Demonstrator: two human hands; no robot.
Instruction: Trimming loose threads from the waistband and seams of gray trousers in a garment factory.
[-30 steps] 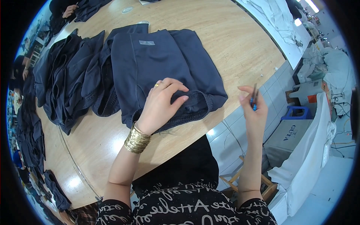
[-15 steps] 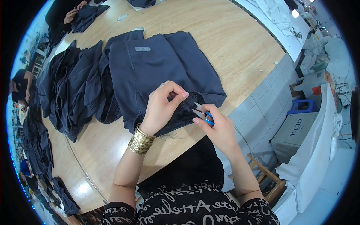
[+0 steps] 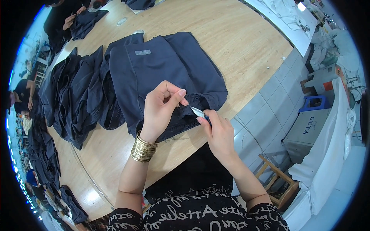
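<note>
A dark navy garment (image 3: 162,65) lies spread on the wooden table, a small grey label patch (image 3: 143,52) near its far edge. Its gathered, elastic-like opening (image 3: 185,119) faces me at the near side. Over that opening, my left hand (image 3: 160,109) is closed in a pinch, thumb against the fingers; whatever it holds is too small to make out. Gold bangles (image 3: 143,149) circle that wrist. Just to its right, my right hand (image 3: 219,133) grips a pair of blue-handled thread snips (image 3: 198,112). Their blades are together and point at the left fingertips.
Piled dark garments (image 3: 73,96) lie left of the spread one. A co-worker's hands (image 3: 71,20) handle dark cloth at the far left. Beyond the table's right edge are floor tiles, a grey box (image 3: 308,129), a blue plastic stool (image 3: 314,103) and a wooden stool (image 3: 279,186).
The snips' blades, apart before, have come together. Both hands have shifted slightly left in the picture, and the garment appears a little further left too.
</note>
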